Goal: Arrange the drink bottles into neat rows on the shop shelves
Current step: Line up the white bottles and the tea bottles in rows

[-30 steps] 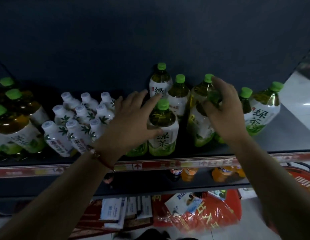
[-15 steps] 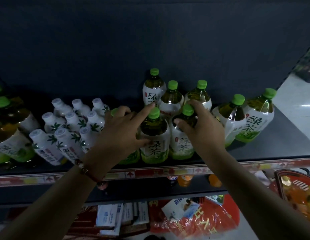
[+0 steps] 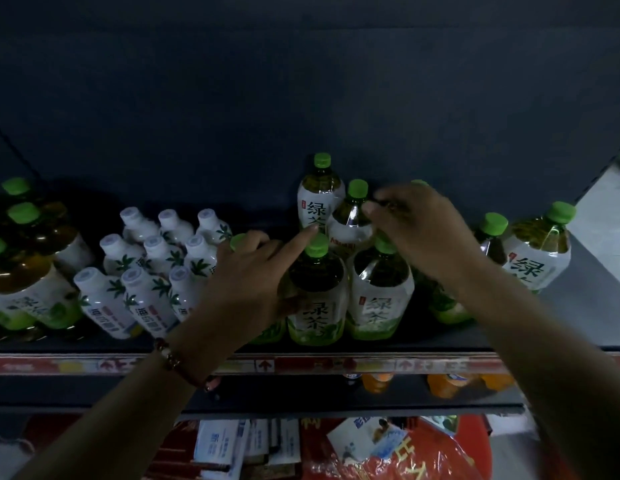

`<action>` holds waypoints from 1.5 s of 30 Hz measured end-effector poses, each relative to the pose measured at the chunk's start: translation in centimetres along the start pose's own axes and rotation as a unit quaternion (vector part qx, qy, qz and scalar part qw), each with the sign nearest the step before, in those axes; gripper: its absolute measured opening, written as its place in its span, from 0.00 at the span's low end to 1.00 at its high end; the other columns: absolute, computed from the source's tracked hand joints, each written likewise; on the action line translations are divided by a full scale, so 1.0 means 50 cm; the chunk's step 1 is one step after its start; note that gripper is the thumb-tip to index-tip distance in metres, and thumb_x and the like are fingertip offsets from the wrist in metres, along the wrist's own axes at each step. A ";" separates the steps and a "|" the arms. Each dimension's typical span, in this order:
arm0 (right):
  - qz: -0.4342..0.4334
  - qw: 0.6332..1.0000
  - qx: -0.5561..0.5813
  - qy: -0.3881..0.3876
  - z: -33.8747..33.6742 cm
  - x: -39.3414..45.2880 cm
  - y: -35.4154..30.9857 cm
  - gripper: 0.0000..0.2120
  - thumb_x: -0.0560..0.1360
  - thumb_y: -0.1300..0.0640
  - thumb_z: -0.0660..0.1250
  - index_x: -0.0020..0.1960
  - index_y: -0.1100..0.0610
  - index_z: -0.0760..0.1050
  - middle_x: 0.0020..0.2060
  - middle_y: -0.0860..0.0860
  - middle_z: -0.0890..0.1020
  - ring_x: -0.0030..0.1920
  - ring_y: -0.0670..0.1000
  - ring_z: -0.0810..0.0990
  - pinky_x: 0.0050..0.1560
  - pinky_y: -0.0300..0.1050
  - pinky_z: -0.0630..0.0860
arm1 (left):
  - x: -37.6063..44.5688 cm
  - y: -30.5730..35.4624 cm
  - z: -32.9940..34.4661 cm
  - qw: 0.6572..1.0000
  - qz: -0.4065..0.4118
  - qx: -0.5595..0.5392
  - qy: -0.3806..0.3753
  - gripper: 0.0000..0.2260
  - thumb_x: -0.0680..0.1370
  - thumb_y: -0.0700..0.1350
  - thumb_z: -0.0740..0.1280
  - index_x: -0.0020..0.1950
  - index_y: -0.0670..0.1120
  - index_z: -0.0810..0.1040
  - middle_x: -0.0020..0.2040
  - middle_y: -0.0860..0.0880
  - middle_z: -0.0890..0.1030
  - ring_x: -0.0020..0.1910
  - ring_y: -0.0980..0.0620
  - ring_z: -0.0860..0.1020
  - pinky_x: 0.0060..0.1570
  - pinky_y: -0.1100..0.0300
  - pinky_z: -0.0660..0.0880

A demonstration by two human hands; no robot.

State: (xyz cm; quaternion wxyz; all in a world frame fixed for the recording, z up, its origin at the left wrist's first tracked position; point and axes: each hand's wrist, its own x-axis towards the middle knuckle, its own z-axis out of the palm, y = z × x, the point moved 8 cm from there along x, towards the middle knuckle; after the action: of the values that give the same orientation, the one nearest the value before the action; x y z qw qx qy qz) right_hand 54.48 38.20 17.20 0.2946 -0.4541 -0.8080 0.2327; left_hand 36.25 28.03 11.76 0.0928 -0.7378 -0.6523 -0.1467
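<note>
Head view: the left hand [image 3: 246, 271] lies over the shoulder of a green-capped tea bottle [image 3: 317, 292] at the shelf's front edge, its forefinger stretched out straight past the cap and the thumb hidden against the bottle's side, so whether it grips cannot be told. The right hand [image 3: 422, 230] reaches farther back, its fingers [image 3: 381, 202] curled together beside the neck of a second-row bottle [image 3: 353, 220]; whether they pinch it or just touch it cannot be told. A front bottle [image 3: 379, 296] stands under the right palm, touching the first one.

All these tea bottles stand upright, caps up, labels facing forward, clustered in the middle of the dark shelf [image 3: 578, 306]. A taller-looking one [image 3: 320, 195] stands at the back against the dark blue wall panel [image 3: 301, 81]. Two more [image 3: 533, 254] stand to the right, leaning in the wide lens. To the left is a block of small white bottles [image 3: 145, 268] in three rows, and further left more green-capped bottles [image 3: 21, 258].

A red price strip [image 3: 94, 365] runs along the shelf lip. Below, orange drinks [image 3: 450, 384] sit on a lower shelf, above red packaging [image 3: 405, 455].
</note>
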 end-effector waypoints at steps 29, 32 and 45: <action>-0.138 0.944 -0.154 -0.258 0.289 0.211 -0.197 0.16 0.69 0.43 0.75 0.47 0.54 0.81 0.39 0.45 0.82 0.40 0.43 0.80 0.42 0.41 0.77 | -0.078 -0.154 -0.007 0.973 -0.082 -0.209 0.049 0.31 0.76 0.58 0.70 0.76 0.64 0.61 0.59 0.58 0.79 0.49 0.65 0.73 0.42 0.76 0.67; -0.141 0.937 -0.176 -0.267 0.296 0.202 -0.206 0.15 0.70 0.43 0.73 0.47 0.53 0.82 0.39 0.45 0.83 0.40 0.42 0.80 0.44 0.42 0.77 | -0.075 -0.158 -0.009 0.970 -0.064 -0.229 0.047 0.30 0.76 0.60 0.67 0.76 0.64 0.60 0.62 0.58 0.78 0.53 0.64 0.76 0.47 0.66 0.75; 0.107 0.941 -0.278 -0.159 0.197 0.304 -0.046 0.29 0.78 0.45 0.65 0.75 0.56 0.63 0.74 0.56 0.66 0.72 0.57 0.65 0.69 0.47 0.62 | 0.008 -0.140 0.002 0.973 0.020 -0.215 -0.080 0.45 0.73 0.68 0.67 0.81 0.55 0.47 0.80 0.53 0.35 0.79 0.48 0.51 0.73 0.53 0.60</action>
State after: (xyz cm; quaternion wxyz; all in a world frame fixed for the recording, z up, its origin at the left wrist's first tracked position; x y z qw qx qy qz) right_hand 40.04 49.28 15.62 -0.0021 -0.5585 -0.8237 0.0983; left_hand 29.35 29.35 11.40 -0.1178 -0.7629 -0.5956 -0.2222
